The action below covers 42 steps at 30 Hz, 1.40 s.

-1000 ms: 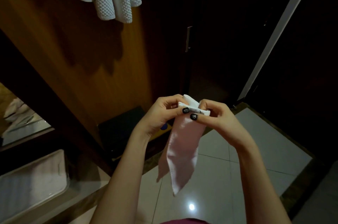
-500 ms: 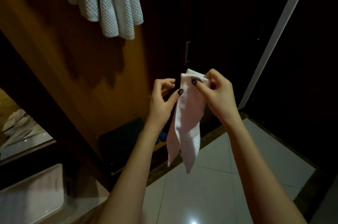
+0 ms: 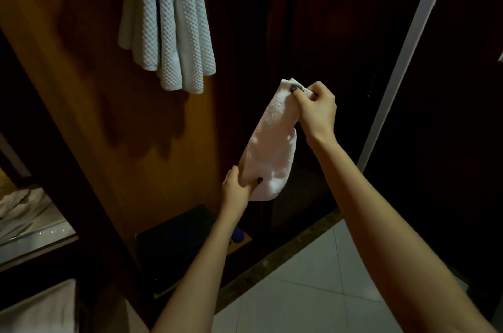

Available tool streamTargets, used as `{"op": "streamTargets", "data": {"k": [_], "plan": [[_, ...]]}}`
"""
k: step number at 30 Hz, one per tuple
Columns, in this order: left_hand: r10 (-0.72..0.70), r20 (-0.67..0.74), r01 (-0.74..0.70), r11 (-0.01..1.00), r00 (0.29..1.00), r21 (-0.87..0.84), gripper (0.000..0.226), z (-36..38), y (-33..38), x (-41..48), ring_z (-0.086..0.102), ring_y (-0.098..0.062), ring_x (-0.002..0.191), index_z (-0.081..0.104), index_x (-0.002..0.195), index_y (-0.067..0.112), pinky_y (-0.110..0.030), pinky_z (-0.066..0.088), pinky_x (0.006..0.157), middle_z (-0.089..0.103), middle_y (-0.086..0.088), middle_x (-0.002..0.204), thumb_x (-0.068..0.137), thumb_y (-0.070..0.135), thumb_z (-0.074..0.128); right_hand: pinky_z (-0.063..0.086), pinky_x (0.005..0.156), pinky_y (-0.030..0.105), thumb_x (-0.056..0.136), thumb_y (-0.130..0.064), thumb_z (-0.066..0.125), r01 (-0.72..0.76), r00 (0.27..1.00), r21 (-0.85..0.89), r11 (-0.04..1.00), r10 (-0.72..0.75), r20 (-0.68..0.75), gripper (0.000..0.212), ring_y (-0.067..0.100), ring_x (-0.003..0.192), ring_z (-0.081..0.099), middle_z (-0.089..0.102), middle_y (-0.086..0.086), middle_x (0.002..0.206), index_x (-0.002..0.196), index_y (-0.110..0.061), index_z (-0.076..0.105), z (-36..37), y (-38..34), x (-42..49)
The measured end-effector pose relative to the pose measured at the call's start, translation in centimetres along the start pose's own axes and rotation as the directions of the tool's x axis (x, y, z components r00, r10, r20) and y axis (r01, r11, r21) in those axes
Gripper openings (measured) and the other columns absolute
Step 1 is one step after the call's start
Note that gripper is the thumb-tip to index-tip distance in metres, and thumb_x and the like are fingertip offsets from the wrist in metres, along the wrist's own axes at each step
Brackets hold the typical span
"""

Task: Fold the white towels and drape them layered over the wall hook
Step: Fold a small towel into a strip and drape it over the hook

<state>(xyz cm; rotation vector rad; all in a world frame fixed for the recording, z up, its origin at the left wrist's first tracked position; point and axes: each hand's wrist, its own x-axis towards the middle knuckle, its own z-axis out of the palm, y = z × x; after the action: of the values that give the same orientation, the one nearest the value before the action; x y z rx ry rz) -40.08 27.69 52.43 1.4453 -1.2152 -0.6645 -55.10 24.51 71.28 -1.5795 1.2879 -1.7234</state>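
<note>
The small white towel [image 3: 272, 147] hangs in mid-air, stretched on a slant between both hands. It is kept taut, I judge, so the fold lies flat before it goes up. The right hand [image 3: 317, 109] pinches its top edge with curled fingers; the left hand [image 3: 236, 189] grips the bottom corner, thumb on the front. Up to the left, well apart, waffle-weave towels [image 3: 168, 33] drape down the wooden wall [image 3: 81, 74] (the hook itself is hidden) — the layer this one should join.

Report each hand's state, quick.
Left hand: closed, gripping the small white towel at its lower end.
Right hand: closed, pinching the same towel's top.
</note>
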Motion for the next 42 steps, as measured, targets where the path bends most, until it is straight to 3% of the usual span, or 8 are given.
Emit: {"op": "streamTargets", "data": {"k": [3,5,10,15,23,28,33,42], "plan": [[0.099,-0.009,-0.098,0.995,0.995,0.027,0.031,-0.4,0.0,0.3,0.051,0.001,0.073,0.05,0.065,0.023,-0.01,0.04,0.061,0.049,0.007,0.082,0.087,0.017,0.072,0.039,0.059,0.031,0.088,-0.019,0.063,-0.044,0.998,0.029,0.999,0.045,-0.032,0.028,0.012,0.065,0.043,0.041,-0.003,0.064,0.07,-0.012,0.043,0.0,-0.4,1.2],[0.135,-0.001,-0.135,0.991,0.991,0.021,0.039,-0.7,-0.1,0.1,0.048,0.007,0.069,0.046,0.06,0.023,-0.007,0.035,0.06,0.046,0.008,0.081,0.085,0.009,0.073,0.043,0.061,0.034,0.088,-0.02,0.063,-0.079,0.995,0.036,0.996,0.081,-0.059,0.028,0.014,0.068,0.046,0.044,-0.001,0.066,0.069,-0.014,0.042,-0.3,-0.2,1.9],[0.105,0.047,-0.099,0.987,0.993,-0.126,0.029,-1.9,-0.7,-0.5,0.04,-0.001,0.063,0.051,0.066,0.009,-0.015,0.034,0.062,0.044,0.003,0.07,0.084,0.009,0.073,0.046,0.066,0.038,0.085,-0.017,0.059,-0.184,0.977,0.05,0.982,0.188,-0.097,0.025,0.02,0.072,0.048,0.046,0.001,0.069,0.067,-0.017,0.041,-1.2,1.6,2.6],[0.042,0.054,-0.024,0.953,0.998,-0.301,0.027,-3.9,-0.9,-0.6,0.04,0.0,0.058,0.049,0.071,0.013,-0.01,0.033,0.054,0.044,0.014,0.062,0.091,0.017,0.066,0.053,0.074,0.048,0.086,-0.015,0.059,-0.254,0.963,0.074,0.964,0.259,-0.067,0.024,0.022,0.078,0.052,0.049,0.004,0.073,0.067,-0.017,0.044,-2.7,3.3,2.8],[-0.115,0.076,0.138,0.831,0.99,-0.539,0.005,-3.8,-0.1,-0.3,0.064,0.003,0.065,0.055,0.094,0.012,-0.013,0.045,0.05,0.066,0.007,0.077,0.095,0.011,0.06,0.056,0.082,0.052,0.09,-0.01,0.058,-0.268,0.961,0.178,0.947,0.276,-0.025,0.025,0.022,0.084,0.057,0.05,0.006,0.077,0.071,-0.015,0.043,-3.1,3.7,3.1],[-0.145,0.003,0.13,0.879,0.989,-0.458,0.012,-3.4,-0.2,-0.2,0.064,-0.004,0.073,0.054,0.103,0.016,-0.012,0.045,0.052,0.064,0.002,0.092,0.094,0.016,0.062,0.057,0.079,0.047,0.089,-0.008,0.058,-0.256,0.966,0.176,0.951,0.258,0.013,0.025,0.021,0.084,0.058,0.05,0.004,0.075,0.07,-0.015,0.043,-3.3,3.8,3.2],[-0.073,-0.035,0.053,0.918,0.997,-0.393,0.016,-3.5,-0.2,0.1,0.045,0.0,0.051,0.051,0.093,0.02,-0.012,0.035,0.046,0.05,0.006,0.06,0.091,0.016,0.066,0.057,0.074,0.041,0.09,-0.008,0.057,-0.25,0.967,0.196,0.948,0.254,0.005,0.025,0.018,0.082,0.058,0.051,0.003,0.075,0.071,-0.015,0.043,-3.6,4.1,3.4],[-0.17,0.201,0.249,0.835,0.965,-0.491,0.002,-2.8,0.3,0.5,0.059,-0.006,0.06,0.064,0.091,0.006,-0.017,0.049,0.052,0.064,0.003,0.067,0.09,0.008,0.065,0.051,0.072,0.041,0.09,-0.01,0.058,-0.217,0.976,0.163,0.963,0.219,0.002,0.025,0.022,0.082,0.054,0.048,0.003,0.075,0.071,-0.015,0.042,-4.4,3.5,4.9]]}}
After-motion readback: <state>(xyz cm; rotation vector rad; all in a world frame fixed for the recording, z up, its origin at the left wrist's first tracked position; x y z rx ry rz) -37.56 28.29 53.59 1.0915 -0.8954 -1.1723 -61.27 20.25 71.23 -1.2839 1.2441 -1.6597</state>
